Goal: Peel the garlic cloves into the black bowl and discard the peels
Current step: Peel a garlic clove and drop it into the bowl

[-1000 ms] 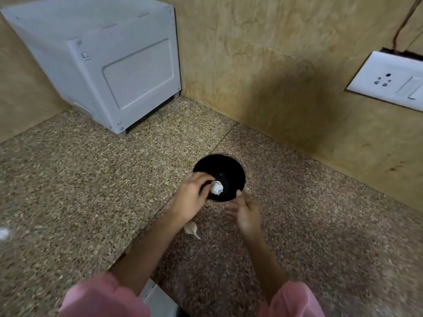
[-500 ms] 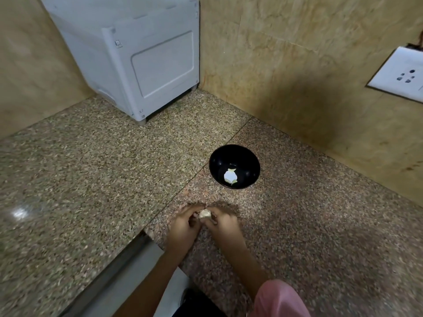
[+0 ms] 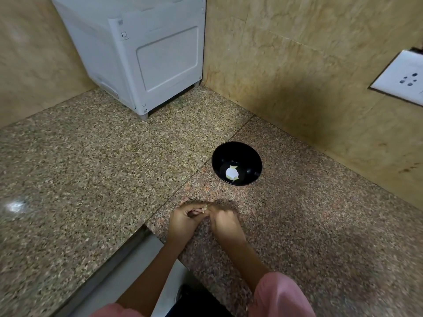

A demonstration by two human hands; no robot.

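- The left hand (image 3: 183,221) and the right hand (image 3: 225,223) are held together low over the speckled brown granite table (image 3: 91,179), with the fingertips meeting and the knuckles turned up.
- A small pale garlic clove (image 3: 203,210) is pinched between the curled fingers of both hands. Only a sliver of it is seen, the rest being covered by the fingers, and whether skin is on it cannot be told.
- A round glossy black bowl (image 3: 238,146) is set on the table beyond the hands and slightly to their right, well apart from them.
- A white piece of garlic (image 3: 231,173), with pale yellow-green scraps at its edges, is seen lying at the bottom of the bowl.
- A boxy white plastic appliance (image 3: 146,49) is placed far beyond the hands and to their left, in the corner formed by the beige stone-patterned walls (image 3: 309,65). A small square mark is carried near its upper corner, too small to be read.
- A white wall socket plate (image 3: 402,78) with dark pin holes is mounted far to the right of the hands and is cut off by the frame edge. No lettering on it can be made out.
- A grey metal strip (image 3: 128,266) is seen along the table edge nearer than the hands, to the left of the left forearm.
- Pink sleeves (image 3: 279,296) are worn on both arms.
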